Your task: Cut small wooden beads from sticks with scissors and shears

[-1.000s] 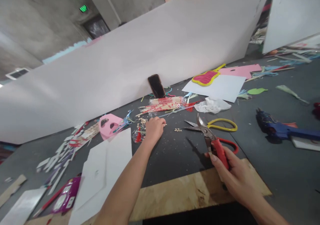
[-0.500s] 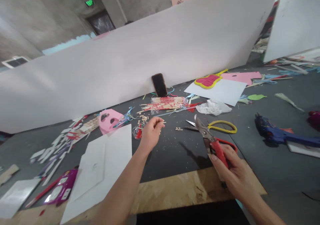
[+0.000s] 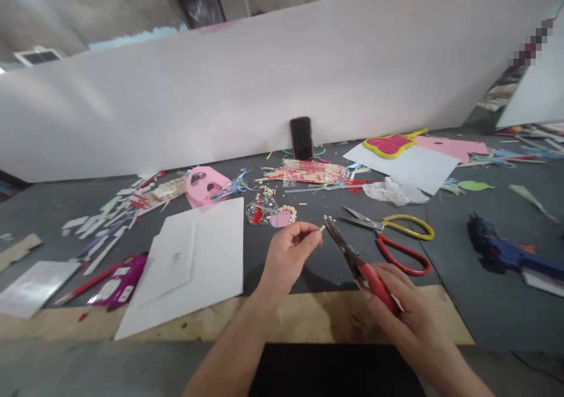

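Observation:
My left hand (image 3: 288,253) is closed in a pinch on a short, pale wooden stick (image 3: 322,228). Red-handled snips (image 3: 368,271) are wrapped in my right hand (image 3: 408,309), their jaws pointing up and left beside the stick's end. Whether the jaws touch the stick, I cannot tell. Small pale cut pieces (image 3: 328,218) lie on the dark table around the jaw tips. Left of these is a pink shape (image 3: 282,217) edged with small pale pieces, beside a clear packet (image 3: 259,211) with red in it. Scissors (image 3: 399,232) with one yellow and one red handle lie open just beyond my right hand.
A phone (image 3: 302,138) leans on the white partition (image 3: 247,91). Wrapped sticks (image 3: 308,172) lie before it. White paper sheets (image 3: 220,250) and a pink mask-like cutout (image 3: 207,188) are at left. Crumpled tissue (image 3: 392,192) and a blue glue gun (image 3: 506,250) lie at right.
My left hand has moved right with the stick, uncovering the pink shape. The snips have come left and down, so their jaws are now beside the stick. The view has tilted downward.

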`<move>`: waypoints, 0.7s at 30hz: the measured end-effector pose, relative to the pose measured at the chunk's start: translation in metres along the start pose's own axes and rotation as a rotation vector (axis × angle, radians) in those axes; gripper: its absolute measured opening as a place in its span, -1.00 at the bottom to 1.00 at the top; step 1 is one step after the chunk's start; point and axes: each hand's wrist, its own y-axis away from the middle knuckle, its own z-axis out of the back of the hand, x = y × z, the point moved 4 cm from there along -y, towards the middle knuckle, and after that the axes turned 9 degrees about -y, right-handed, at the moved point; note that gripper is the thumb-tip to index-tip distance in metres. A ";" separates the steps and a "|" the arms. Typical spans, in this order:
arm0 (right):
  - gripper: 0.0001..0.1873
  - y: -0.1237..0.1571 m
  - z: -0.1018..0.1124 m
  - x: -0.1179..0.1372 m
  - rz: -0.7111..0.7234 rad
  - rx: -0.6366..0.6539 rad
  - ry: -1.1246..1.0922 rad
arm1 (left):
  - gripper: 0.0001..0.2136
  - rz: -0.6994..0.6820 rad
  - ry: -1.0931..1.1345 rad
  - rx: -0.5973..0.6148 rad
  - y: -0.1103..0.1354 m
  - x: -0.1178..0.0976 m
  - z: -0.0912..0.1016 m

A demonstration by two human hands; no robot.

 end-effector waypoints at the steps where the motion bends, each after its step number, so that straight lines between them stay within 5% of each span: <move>1: -0.76 0.000 -0.003 0.003 0.054 0.002 0.024 | -0.85 0.006 0.010 -0.008 0.001 0.001 0.002; 21: -0.68 0.011 -0.031 0.028 0.345 0.034 0.394 | -0.88 0.074 0.166 -0.094 0.012 0.024 0.028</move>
